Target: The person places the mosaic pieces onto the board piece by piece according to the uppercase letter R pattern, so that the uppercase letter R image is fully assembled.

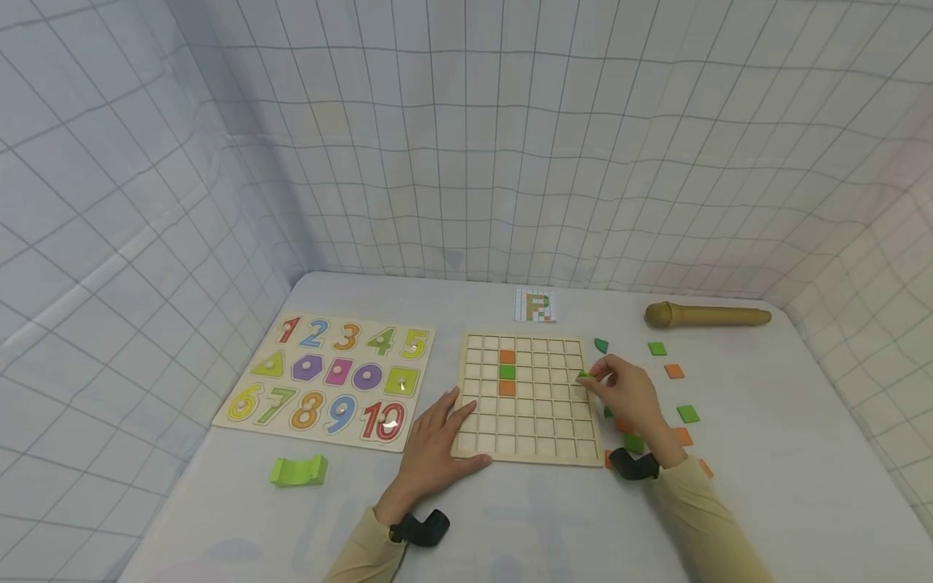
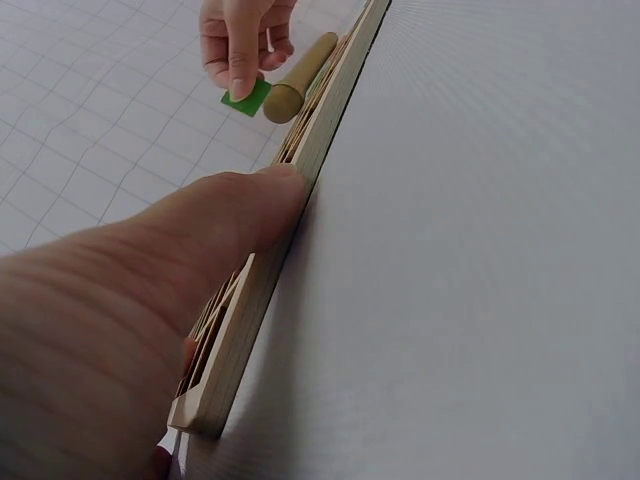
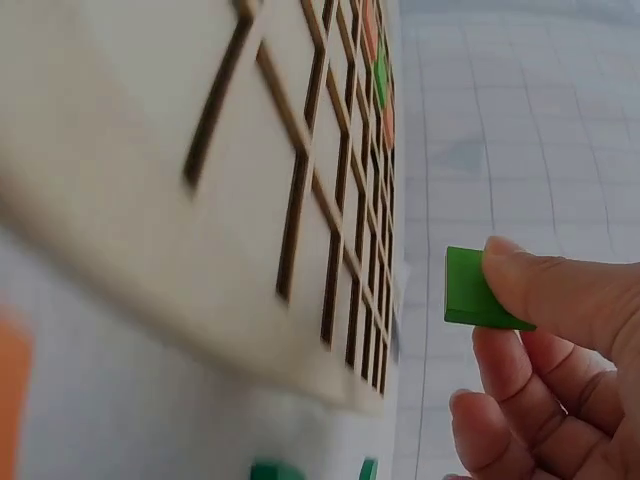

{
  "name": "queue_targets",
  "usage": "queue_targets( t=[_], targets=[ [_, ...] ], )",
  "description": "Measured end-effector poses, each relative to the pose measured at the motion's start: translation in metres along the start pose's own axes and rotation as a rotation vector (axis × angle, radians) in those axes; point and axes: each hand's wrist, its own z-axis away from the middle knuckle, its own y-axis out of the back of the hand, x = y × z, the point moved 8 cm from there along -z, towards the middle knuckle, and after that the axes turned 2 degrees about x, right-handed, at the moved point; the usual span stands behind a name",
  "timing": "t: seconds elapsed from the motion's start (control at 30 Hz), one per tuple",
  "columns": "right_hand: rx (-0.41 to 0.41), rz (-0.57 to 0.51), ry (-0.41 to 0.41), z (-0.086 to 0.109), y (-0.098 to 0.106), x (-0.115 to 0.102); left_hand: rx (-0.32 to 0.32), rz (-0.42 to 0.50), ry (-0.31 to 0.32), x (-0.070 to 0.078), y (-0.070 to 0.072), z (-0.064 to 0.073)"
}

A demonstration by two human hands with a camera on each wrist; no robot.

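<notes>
A wooden grid board point(image 1: 535, 429) lies on the table, and one of its columns holds an orange tile point(image 1: 507, 356), a green tile point(image 1: 506, 372) and another orange tile point(image 1: 506, 389). My left hand point(image 1: 435, 445) rests on the board's near left corner with fingers spread, the thumb point(image 2: 245, 205) along the near edge. Over the board's right edge, my right hand point(image 1: 628, 397) pinches a green square tile point(image 3: 470, 290) between thumb and fingers. In the left wrist view that green tile point(image 2: 247, 98) shows raised above the board.
Several loose green and orange tiles point(image 1: 688, 414) lie right of the board, partly under the right forearm. Behind the board is a pattern card point(image 1: 535, 306); a brown microphone-shaped object point(image 1: 714, 317) lies back right. A number puzzle point(image 1: 313, 437) and a green block point(image 1: 299, 472) lie left.
</notes>
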Motion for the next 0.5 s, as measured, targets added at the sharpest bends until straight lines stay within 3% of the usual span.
queue_targets(
  t=[0.17, 0.5],
  targets=[
    [-0.041, -0.079, 0.093, -0.005, -0.022, -0.029, 0.006, 0.001, -0.005, -0.001, -0.001, 0.000],
    [-0.195, -0.102, 0.137, -0.004, -0.067, -0.067, 0.018, -0.016, -0.016, -0.002, -0.002, 0.000]
  ],
)
